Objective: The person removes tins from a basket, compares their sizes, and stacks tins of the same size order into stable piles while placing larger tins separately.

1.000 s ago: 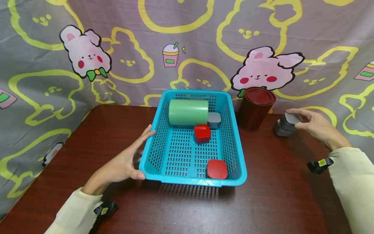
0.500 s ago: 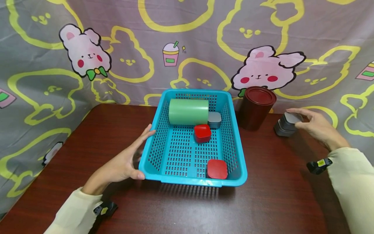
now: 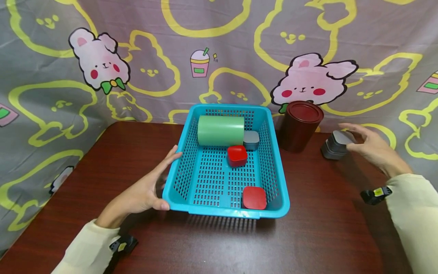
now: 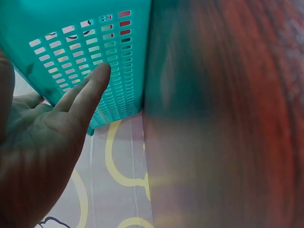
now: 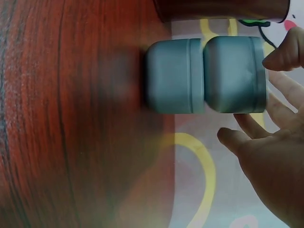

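Two grey tins stand stacked on the table's right side, the upper tin point(image 3: 341, 137) resting on the lower tin point(image 3: 330, 150). Beside them, my right hand point(image 3: 376, 148) has its fingers spread around the upper tin's far side and top. In the right wrist view a gap shows between the thumb and the stack; one fingertip lies close to the lid edge. My left hand point(image 3: 143, 190) touches the left side of a blue plastic basket point(image 3: 227, 212), thumb by the front corner, fingers extended along the wall. Its straight fingers point(image 4: 90, 90) show in the left wrist view.
Inside the basket are a green cylinder point(image 3: 221, 131), a grey tin point(image 3: 251, 140), an open red container point(image 3: 237, 156) and a red-lidded box point(image 3: 254, 198). A dark red canister point(image 3: 301, 127) stands between basket and stack. A patterned cloth point(image 3: 219, 45) hangs behind the table.
My right hand's fingers have lifted and spread slightly away from the upper tin, which stays on the lower one. The left hand and the basket have not moved.
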Demonstrator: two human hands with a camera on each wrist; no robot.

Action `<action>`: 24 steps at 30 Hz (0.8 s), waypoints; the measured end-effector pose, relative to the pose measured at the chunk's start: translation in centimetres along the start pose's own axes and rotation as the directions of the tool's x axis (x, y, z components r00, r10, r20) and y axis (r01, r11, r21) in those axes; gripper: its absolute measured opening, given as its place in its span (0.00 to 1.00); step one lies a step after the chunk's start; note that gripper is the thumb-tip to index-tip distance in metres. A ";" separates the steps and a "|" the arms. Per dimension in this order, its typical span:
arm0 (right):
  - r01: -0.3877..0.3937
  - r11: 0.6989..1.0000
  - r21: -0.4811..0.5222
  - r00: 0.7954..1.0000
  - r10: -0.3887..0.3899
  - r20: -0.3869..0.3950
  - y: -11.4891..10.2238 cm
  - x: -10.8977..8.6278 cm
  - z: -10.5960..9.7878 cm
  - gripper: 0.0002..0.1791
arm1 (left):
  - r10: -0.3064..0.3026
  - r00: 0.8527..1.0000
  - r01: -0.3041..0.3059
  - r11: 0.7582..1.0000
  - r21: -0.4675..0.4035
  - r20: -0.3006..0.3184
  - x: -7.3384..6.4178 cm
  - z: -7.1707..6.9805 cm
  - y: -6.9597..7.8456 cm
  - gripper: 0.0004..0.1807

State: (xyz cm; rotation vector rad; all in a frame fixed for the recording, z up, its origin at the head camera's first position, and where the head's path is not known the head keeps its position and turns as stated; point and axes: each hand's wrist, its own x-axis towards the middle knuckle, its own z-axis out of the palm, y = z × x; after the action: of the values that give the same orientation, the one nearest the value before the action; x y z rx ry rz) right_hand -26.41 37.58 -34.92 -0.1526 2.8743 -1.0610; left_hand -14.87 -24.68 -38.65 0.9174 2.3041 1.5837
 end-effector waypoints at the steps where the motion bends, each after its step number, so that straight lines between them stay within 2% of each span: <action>1: 0.008 1.000 0.001 1.000 -0.008 -0.013 0.0 -0.1 0.0 0.37 | 0.000 1.000 0.000 1.000 -0.002 0.000 0.0 0.0 0.0 0.67; 4: 0.028 1.000 0.003 0.998 -0.028 -0.049 0.0 -0.6 -0.2 0.37 | 0.000 1.000 0.000 1.000 -0.008 0.001 0.0 0.0 0.0 0.67; 15: 0.107 0.986 0.128 0.988 -0.091 -0.121 -0.8 -2.3 -0.6 0.36 | -0.003 1.000 0.003 1.000 0.013 -0.004 0.0 0.0 0.0 0.67; 22: 0.086 0.989 0.116 0.989 -0.071 -0.130 -2.6 -3.0 -0.7 0.38 | -0.007 1.000 0.008 1.000 0.030 -0.010 0.0 0.0 0.0 0.67; 24: 0.102 0.988 0.117 0.987 -0.085 -0.137 -3.5 -3.2 -0.8 0.39 | -0.007 1.000 0.007 1.000 0.027 -0.008 -0.1 0.0 0.0 0.67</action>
State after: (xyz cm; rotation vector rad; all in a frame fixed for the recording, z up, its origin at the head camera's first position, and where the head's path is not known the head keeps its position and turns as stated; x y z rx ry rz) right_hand -23.11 35.80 -31.96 -0.2202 2.9311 -1.3099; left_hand -14.80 -24.68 -38.66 0.9099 2.3367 1.5603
